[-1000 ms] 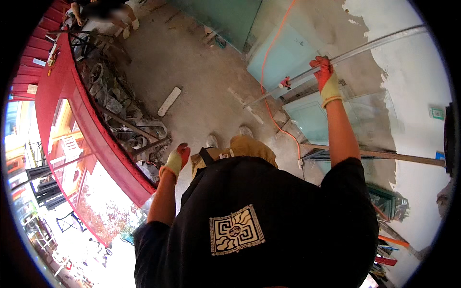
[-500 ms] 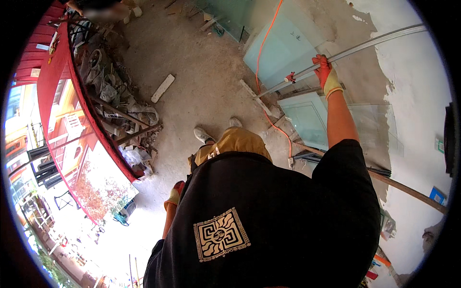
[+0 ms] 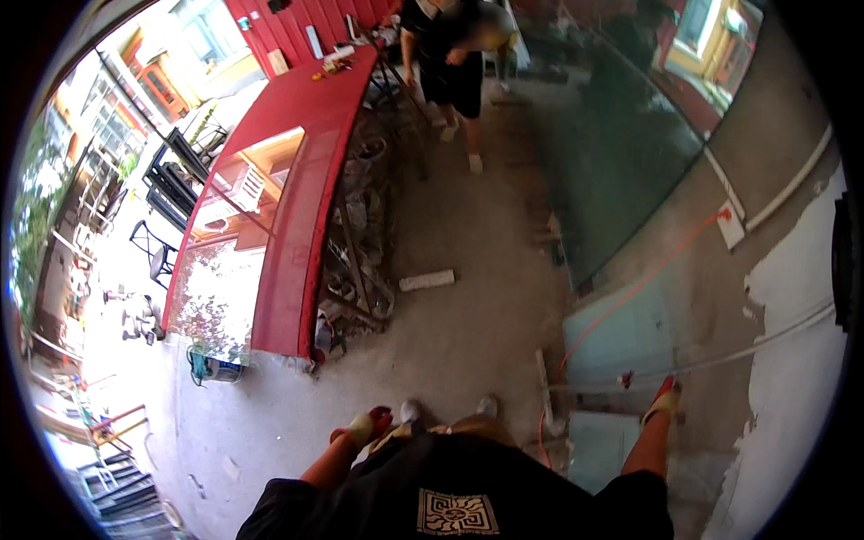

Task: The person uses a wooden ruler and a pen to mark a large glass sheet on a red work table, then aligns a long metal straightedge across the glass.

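Observation:
My right hand (image 3: 663, 401), in a red and pale yellow glove, is closed on a long pale metal bar (image 3: 711, 360). The bar runs across toward the white wall, and a small red piece (image 3: 626, 380) sits on it left of my hand. Beneath the bar, glass sheets (image 3: 616, 333) lean or lie along the right side; another glass pane (image 3: 601, 445) is beside my right forearm. My left hand (image 3: 364, 427), gloved alike, hangs by my waist with its fingers loosely bent and apart. Nothing shows in it.
A red-topped table (image 3: 292, 306) bearing a reflective glass sheet (image 3: 220, 297) stands at left. One large dark glass pane (image 3: 630, 162) rises at far right. An orange cord (image 3: 643, 274) crosses the glass. A white block (image 3: 427, 280) lies on the floor. Another person (image 3: 445, 63) stands far ahead.
My view has lifted and swung, bringing the whole red table, the large pane and the other person into sight. My left hand now shows fully beside my waist. My right hand stays at the bar.

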`<move>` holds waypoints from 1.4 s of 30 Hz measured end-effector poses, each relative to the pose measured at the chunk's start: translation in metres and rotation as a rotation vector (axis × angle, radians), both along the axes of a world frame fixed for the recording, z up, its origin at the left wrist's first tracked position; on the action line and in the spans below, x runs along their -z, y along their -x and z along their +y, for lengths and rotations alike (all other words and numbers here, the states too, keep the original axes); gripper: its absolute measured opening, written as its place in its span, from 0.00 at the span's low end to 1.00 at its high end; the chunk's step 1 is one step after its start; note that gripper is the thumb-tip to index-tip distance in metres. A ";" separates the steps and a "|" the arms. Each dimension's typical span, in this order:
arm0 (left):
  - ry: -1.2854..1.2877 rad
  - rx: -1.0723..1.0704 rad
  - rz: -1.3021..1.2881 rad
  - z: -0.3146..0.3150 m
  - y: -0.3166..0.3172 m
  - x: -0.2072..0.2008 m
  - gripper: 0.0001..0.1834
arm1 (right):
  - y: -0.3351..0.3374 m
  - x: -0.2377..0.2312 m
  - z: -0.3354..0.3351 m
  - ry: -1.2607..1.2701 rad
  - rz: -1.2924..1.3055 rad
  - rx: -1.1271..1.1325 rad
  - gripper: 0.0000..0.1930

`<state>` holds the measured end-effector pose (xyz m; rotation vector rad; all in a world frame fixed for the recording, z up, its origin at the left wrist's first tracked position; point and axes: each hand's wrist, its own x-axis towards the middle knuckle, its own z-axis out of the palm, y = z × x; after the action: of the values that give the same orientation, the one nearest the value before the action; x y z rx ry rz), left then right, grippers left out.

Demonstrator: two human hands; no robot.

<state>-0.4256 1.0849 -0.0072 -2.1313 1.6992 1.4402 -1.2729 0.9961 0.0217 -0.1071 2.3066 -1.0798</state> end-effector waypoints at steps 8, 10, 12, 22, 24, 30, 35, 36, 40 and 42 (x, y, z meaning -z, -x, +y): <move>-0.151 -0.374 0.061 0.097 -0.092 0.031 0.30 | -0.199 0.110 0.101 -0.382 -0.204 -0.391 0.35; -0.118 -0.450 0.097 0.132 -0.125 0.048 0.30 | -0.274 0.120 0.108 -0.592 -0.182 -0.775 0.33; -0.139 -0.532 0.140 0.179 -0.159 0.065 0.30 | -0.353 0.123 0.108 -0.726 -0.128 -1.156 0.31; -0.063 -0.904 -0.034 0.327 -0.345 0.111 0.28 | -0.672 0.100 0.033 -0.408 0.005 -1.787 0.27; 0.027 -1.049 0.048 0.337 -0.359 0.104 0.29 | -0.710 0.087 0.016 -0.459 -0.051 -1.821 0.29; 0.203 -1.308 0.365 0.297 -0.339 0.071 0.26 | -0.767 0.060 -0.004 -0.591 0.072 -1.947 0.28; 0.096 -1.290 0.572 0.268 -0.349 0.020 0.30 | -0.803 0.100 -0.009 -0.921 0.278 -2.186 0.31; 0.085 -1.272 0.581 0.268 -0.360 0.015 0.31 | -0.812 0.111 -0.014 -1.028 0.324 -2.226 0.32; -0.022 -1.434 0.468 0.287 -0.425 0.018 0.30 | -0.856 0.141 -0.025 -0.937 0.203 -2.398 0.28; -0.187 -1.561 0.364 0.304 -0.463 0.022 0.28 | -0.878 0.146 -0.023 -0.828 0.406 -2.837 0.26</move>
<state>0.0372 1.3891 -0.0287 -3.1920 -0.5541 2.0437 -0.3951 0.9733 -0.1244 -2.1168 0.4833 1.2993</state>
